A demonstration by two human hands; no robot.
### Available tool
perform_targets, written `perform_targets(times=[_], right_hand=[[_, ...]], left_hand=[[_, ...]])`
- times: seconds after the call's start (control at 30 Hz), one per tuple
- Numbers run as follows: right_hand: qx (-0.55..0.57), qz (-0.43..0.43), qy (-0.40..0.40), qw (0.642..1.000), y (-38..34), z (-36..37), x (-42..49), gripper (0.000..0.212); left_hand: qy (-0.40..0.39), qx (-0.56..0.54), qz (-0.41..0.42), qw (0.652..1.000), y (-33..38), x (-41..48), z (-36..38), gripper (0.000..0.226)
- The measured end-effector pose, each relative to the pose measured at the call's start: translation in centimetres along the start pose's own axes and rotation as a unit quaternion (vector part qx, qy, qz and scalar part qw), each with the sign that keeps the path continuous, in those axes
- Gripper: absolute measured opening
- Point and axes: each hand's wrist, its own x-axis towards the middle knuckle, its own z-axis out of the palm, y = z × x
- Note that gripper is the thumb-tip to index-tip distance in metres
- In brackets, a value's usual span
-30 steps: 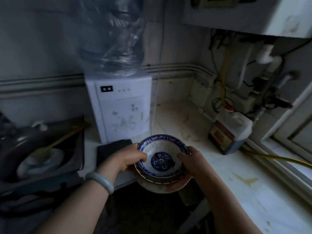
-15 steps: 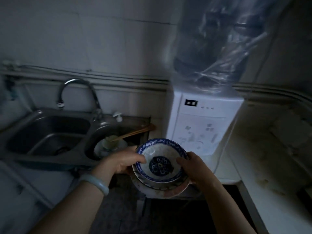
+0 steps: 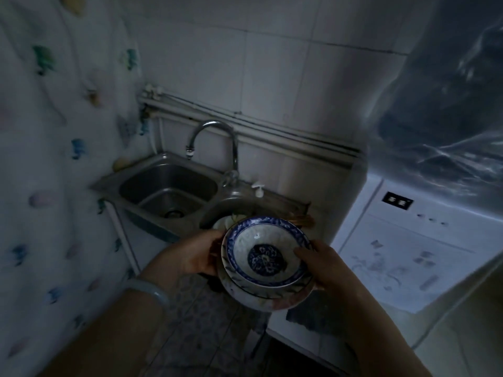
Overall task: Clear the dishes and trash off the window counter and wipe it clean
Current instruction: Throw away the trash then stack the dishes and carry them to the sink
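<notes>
Holding stacked dishes (image 3: 265,257) near the sink (image 3: 152,162) — left hand (image 3: 196,254) and right hand (image 3: 326,270) each grasp its edge; unloading, wiping judged outstanding.

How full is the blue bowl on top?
Empty. The blue bowl shows its whole inside, down to the dark pattern at the bottom, with only a few specks.

Not making out any readable text here. Squinting at the little dark panel (image 3: 397,200) on the white water dispenser (image 3: 408,257) and catching just two pale marks, too blurry. Fainter prints lower down looking like smudges.
</notes>
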Motion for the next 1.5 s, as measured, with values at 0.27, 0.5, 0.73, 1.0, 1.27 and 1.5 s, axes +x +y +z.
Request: perform_targets(times=[0.27,0.5,0.73,1.0,1.27,1.5], right_hand=[[-0.022,-0.037,-0.09,0.995,-1.8,2.7,2.6,0.018],[0.001,-0.043,-0.148,0.988,-5.7,8.4,6.8,0.02],[0.008,0.006,-0.175,0.984,-11.0,18.3,15.8,0.027],[0.021,0.026,-0.173,0.984,-17.0,30.5,28.6,0.033],[0.055,0.123,-0.157,0.978,-17.5,35.5,36.8,0.037],[-0.043,0.12,-0.104,0.986,-15.5,35.7,39.3,0.032]], left_hand=[[0.005,-0.085,0.028,0.996,-2.2,-1.1,-3.3,0.032],[0.089,-0.083,0.026,0.992,0.0,-0.8,-8.3,0.023],[0.158,-0.005,-0.007,0.987,4.2,5.8,-19.0,0.021],[0.158,0.028,-0.049,0.986,10.2,17.4,-32.2,0.013],[0.141,0.06,-0.079,0.985,12.1,28.8,-38.3,0.024],[0.129,0.009,-0.12,0.984,10.8,35.2,-38.3,0.012]])
